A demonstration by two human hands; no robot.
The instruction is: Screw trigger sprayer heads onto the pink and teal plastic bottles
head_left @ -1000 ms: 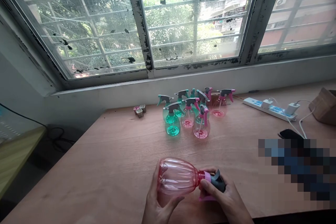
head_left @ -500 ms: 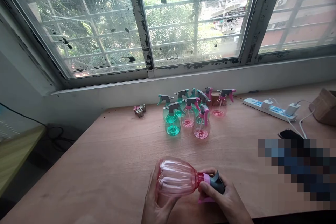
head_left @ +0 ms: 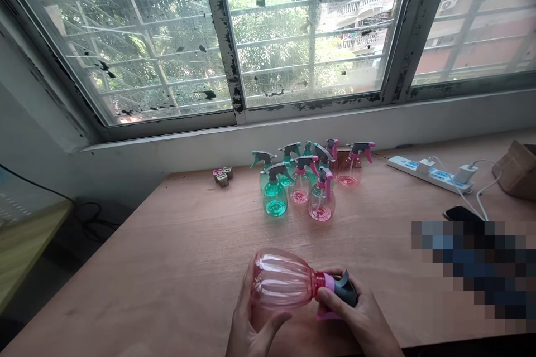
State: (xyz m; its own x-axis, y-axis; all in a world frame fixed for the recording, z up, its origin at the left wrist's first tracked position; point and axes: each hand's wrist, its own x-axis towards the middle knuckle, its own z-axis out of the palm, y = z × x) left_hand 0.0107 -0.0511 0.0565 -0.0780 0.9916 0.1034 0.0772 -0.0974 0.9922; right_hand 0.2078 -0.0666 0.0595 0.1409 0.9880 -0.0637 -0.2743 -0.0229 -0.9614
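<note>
A clear pink spray bottle (head_left: 282,280) lies sideways above the near part of the table, its base to the left and its grey-and-pink spray head (head_left: 344,289) to the right. My left hand (head_left: 253,312) cups the base end, fingers behind it, with the thumb below the bottle's lower side. Around the neck and spray head, my right hand (head_left: 362,312) is closed, thumb by the pink collar. The pink trigger shows below the right hand's thumb. The bottle looks see-through, with no liquid visible in it.
Several green and pink spray bottles (head_left: 275,199) stand grouped towards the window. Left of them sit small square blocks (head_left: 222,179). At right are a white power strip (head_left: 435,175) with chargers, a dark phone (head_left: 463,213), a brown paper bag (head_left: 519,170) and a blurred-out patch.
My left thumb has come away from the bottle's underside and now points right beneath it. The bottle has shifted very slightly; the right hand keeps its hold.
</note>
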